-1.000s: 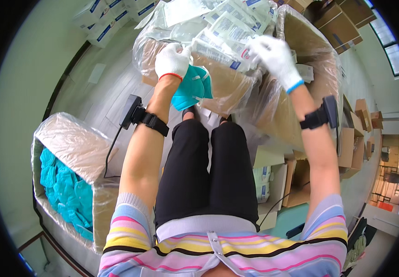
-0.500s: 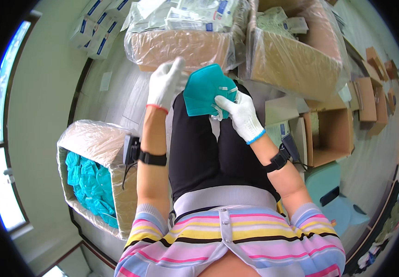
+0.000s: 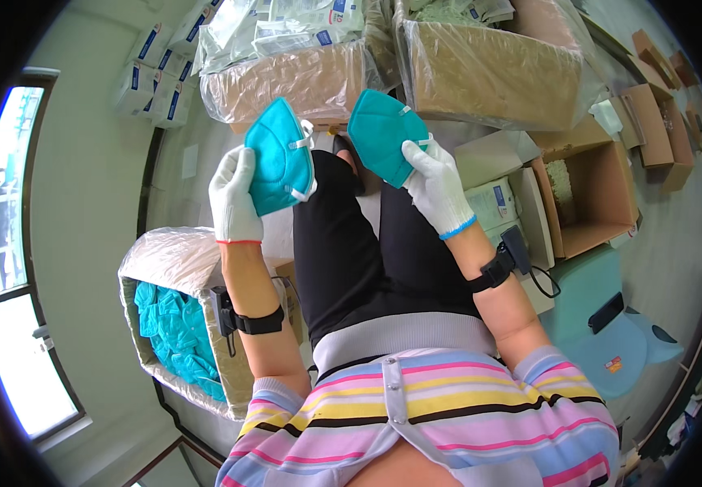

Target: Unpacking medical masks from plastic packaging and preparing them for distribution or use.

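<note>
**A:** Head view: what's each hand got?

**B:** One teal mask apiece. The left hand [image 3: 233,199], in a white glove, is closed around the left mask [image 3: 279,158]; thumb along its near edge, fingers behind it, so the mask stands up above the fingertips. The right hand [image 3: 436,188], gloved too, pinches the right mask [image 3: 383,134] at its lower corner, and the mask sticks out up and left of the fingers. The two masks are near each other but not touching, held over the lap.

**A:** Counts?

**B:** Two masks in hand, two gloves, a black wrist strap on each forearm. On the person's left, one plastic-lined box [image 3: 174,316] full of teal masks, too many to count. Ahead, two big plastic-lined cartons [image 3: 302,77] with packets in them. An open brown box [image 3: 590,191] to the right.

**A:** Any change from half a second ago?

**B:** Yep, then both hands were on a single teal bundle, close together. Now they're apart with one mask each.
</note>
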The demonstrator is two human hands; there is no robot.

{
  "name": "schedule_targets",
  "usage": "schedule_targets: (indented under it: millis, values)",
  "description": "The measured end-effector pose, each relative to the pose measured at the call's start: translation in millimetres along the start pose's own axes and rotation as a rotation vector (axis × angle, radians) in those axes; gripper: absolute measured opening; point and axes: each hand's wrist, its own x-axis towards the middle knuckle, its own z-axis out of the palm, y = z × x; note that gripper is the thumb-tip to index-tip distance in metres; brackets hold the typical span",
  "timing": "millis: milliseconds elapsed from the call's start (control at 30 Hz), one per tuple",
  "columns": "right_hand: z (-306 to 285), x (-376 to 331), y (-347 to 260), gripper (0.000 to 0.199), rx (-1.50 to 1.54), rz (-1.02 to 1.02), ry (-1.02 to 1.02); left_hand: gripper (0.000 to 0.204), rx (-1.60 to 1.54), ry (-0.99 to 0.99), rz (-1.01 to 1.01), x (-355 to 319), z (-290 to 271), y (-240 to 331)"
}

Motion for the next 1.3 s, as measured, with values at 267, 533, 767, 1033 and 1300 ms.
schedule_targets:
  millis: [267, 533, 767, 1033, 1300]
  values:
    - [-14, 3, 10, 0.026, 0.005, -0.029, 0.013, 0.023, 0.126, -0.596, 0.003, -75, 50, 42]
    - [7, -23, 19, 0.021, -0.460, -0.363, -0.149, 0.013, 0.271, -0.233, 0.450, -81, 80, 12]
    - [28, -49, 25, 0.022, 0.241, 0.106, -0.091, 0.010, 0.536, -0.053, 0.479, -86, 74, 11]
    - [-16, -62, 7, 0.011, -0.302, 0.234, -0.073, 0.007, 0.470, 0.050, 0.636, -85, 38, 33]
    - [39, -74, -83, 0.084, -1.102, -0.792, -0.216, 0.011, 0.681, -0.110, 0.605, -95, 23, 55]
